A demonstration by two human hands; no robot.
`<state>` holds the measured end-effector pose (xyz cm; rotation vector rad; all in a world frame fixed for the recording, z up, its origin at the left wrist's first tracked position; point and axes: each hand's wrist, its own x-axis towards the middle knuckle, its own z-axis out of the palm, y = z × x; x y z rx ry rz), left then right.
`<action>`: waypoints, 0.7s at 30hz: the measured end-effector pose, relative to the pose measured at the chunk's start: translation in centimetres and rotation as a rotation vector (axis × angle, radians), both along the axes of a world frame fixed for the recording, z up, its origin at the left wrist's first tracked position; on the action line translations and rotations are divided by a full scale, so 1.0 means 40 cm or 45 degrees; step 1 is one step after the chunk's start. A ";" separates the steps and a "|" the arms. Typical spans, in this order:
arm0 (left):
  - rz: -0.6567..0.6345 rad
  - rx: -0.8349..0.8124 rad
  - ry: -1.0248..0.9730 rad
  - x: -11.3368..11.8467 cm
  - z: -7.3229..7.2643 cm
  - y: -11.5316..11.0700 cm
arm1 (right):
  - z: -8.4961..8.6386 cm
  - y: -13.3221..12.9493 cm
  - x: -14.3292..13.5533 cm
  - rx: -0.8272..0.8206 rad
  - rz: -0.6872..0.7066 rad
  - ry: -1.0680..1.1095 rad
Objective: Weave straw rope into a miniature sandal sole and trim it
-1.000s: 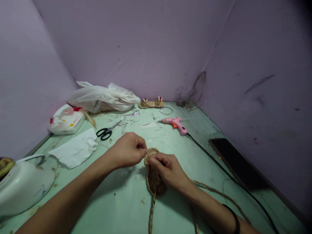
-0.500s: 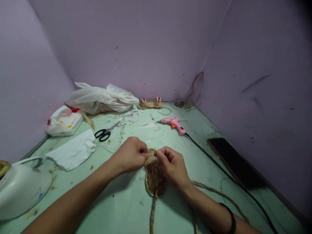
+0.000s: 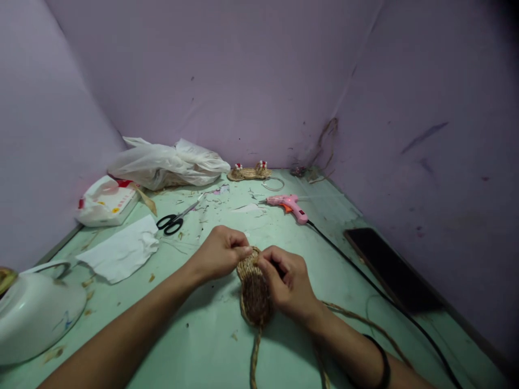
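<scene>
A small sole-shaped piece woven from straw cord [image 3: 255,297] lies lengthwise in front of me, its near half darker brown. My left hand [image 3: 227,251] is closed at its far left edge, thumb and fingers pinched on the rim. On the far right side my right hand [image 3: 286,275] is also closed, its fingertips pinching what looks like a bit of straw over the sole; the fingers hide most of it. A straw cord tail [image 3: 255,356] runs from the sole's near end toward me. Another length of cord [image 3: 365,319] passes behind my right forearm.
Beyond my hands lie a pink glue gun [image 3: 287,205] with a black cable, scissors [image 3: 174,221] and a finished straw piece with beads [image 3: 249,173]. White paper [image 3: 121,251], a box [image 3: 109,202], a plastic bag [image 3: 170,165] and a white bowl [image 3: 40,319] sit left; a phone [image 3: 393,270] right.
The sole has shifted slightly left and turned a little. My left thumb has straightened over its far edge, while my right fingertips have moved slightly left and nearer me.
</scene>
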<state>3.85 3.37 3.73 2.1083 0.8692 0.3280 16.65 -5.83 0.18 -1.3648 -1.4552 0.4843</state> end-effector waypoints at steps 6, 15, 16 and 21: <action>-0.208 0.725 -0.022 0.000 -0.014 -0.086 | -0.027 0.027 0.021 -0.102 -0.291 0.031; 0.086 0.429 0.151 0.006 -0.030 -0.027 | -0.003 0.006 0.007 -0.069 0.024 0.091; 0.050 0.474 0.168 0.008 -0.038 -0.036 | -0.008 0.013 0.008 -0.108 -0.076 0.166; -0.182 0.851 0.073 0.002 -0.039 -0.074 | -0.036 0.043 0.019 -0.253 -0.243 0.238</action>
